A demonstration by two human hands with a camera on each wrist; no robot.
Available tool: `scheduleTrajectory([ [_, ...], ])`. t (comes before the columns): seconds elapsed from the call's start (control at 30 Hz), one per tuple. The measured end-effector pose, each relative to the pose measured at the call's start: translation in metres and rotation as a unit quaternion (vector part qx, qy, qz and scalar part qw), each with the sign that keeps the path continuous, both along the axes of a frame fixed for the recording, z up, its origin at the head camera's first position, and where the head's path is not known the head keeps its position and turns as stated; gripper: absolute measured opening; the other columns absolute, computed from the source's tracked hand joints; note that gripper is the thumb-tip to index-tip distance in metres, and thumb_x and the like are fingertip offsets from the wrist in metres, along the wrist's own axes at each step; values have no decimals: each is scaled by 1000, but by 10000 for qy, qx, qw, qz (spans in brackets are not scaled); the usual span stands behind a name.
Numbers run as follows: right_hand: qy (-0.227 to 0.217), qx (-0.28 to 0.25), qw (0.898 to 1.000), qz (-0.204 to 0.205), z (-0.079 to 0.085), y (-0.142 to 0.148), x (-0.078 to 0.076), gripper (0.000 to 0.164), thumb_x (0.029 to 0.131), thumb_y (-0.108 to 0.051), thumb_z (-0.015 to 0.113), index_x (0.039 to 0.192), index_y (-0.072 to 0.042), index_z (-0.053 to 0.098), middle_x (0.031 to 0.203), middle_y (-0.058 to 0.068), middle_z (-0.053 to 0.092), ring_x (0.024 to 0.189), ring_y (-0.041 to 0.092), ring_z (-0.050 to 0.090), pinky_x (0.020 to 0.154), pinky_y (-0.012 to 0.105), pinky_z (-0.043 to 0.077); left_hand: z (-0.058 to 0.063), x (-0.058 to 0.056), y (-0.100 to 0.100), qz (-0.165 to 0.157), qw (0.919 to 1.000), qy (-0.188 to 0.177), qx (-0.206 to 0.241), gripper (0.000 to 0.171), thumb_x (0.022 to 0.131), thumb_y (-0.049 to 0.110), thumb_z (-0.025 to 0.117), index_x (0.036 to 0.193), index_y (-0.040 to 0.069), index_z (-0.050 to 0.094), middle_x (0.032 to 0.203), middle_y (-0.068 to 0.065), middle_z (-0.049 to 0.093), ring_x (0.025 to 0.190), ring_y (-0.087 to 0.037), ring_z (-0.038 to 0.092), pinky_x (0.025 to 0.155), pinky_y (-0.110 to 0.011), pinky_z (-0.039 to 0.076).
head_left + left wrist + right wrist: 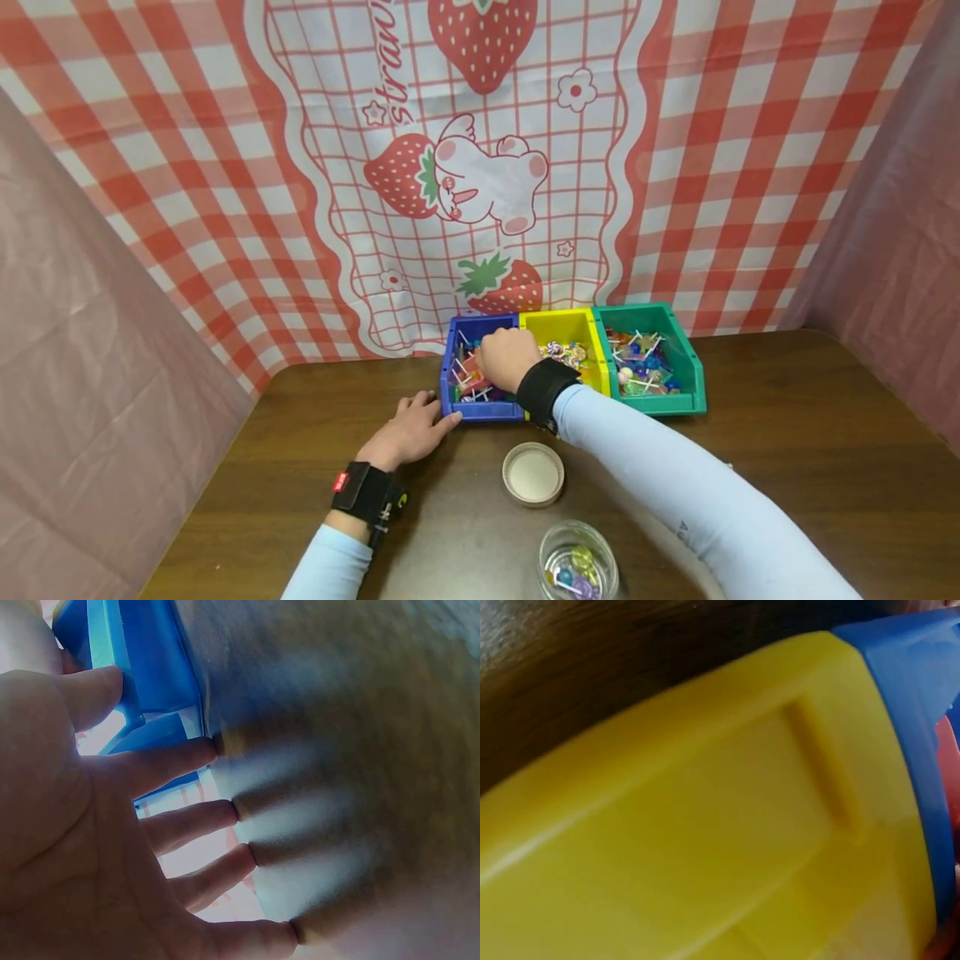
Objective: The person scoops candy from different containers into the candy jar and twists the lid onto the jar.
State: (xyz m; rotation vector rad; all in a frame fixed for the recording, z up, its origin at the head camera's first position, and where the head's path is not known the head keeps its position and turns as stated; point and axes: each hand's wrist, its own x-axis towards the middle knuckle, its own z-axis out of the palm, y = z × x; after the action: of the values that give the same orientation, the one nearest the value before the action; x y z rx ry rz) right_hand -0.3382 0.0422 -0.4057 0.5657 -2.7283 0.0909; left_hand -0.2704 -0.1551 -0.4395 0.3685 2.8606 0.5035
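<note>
One left hand: fingers straight, thumb touching the blue bin, holding nothing.
Right hand: curled over this bin; what it grips, I cannot tell.
Candies: inside the bin, around a red item.
Good way: probably keep the bin steady, lift slowly.
Left palm: visible only in left wrist view.

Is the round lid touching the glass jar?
Apart: the head view shows a strip of brown table between the round lid and the glass jar.
</note>
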Motion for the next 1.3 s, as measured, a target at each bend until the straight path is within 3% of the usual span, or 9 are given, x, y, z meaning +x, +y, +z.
scheduleTrajectory([
  [0.2, -441, -39, 9990, -110, 0, 6, -2, 40, 98, -39, 60, 75, -10, 74, 65, 5, 63, 60, 24, 62, 55, 42, 54, 2, 2, -1, 38, 10000, -36, -34, 67, 102, 57, 42, 145, 8, 52, 155, -17, 35, 139, -41, 29, 106, -63, 33],
  [0.5, -456, -220, 9974, -511, 4, 4, -3, 40, 100, -36, 55, 80, -8, 74, 75, 10, 69, 66, 29, 66, 54, 46, 53, 2, 1, 1, 4, 10000, 8, -24, 67, 102, 58, 41, 146, 8, 52, 155, -17, 35, 140, -41, 29, 107, -62, 32],
  [0.77, -729, -403, 9925, -898, 4, 1, -5, 43, 102, -37, 51, 85, -6, 76, 81, 12, 71, 70, 31, 68, 55, 48, 53, 1, 0, 1, 82, 9999, -71, -23, 68, 101, 59, 41, 147, 10, 51, 155, -16, 35, 141, -40, 28, 106, -63, 32],
  [0.93, -834, -354, 9929, -767, 6, 2, -4, 41, 101, -38, 52, 88, -8, 76, 84, 10, 72, 72, 30, 68, 59, 47, 54, 2, 0, 1, 108, 9999, -78, -60, 67, 102, 58, 41, 147, 9, 51, 155, -17, 35, 140, -40, 29, 107, -63, 32],
  [1.3, -772, -163, 9956, -500, 5, 8, -7, 43, 102, -38, 49, 80, -9, 73, 84, 10, 72, 75, 28, 68, 60, 49, 53, 1, 0, 3, 124, 9999, -73, -65, 67, 102, 58, 41, 146, 8, 52, 155, -17, 35, 140, -40, 29, 107, -63, 32],
])
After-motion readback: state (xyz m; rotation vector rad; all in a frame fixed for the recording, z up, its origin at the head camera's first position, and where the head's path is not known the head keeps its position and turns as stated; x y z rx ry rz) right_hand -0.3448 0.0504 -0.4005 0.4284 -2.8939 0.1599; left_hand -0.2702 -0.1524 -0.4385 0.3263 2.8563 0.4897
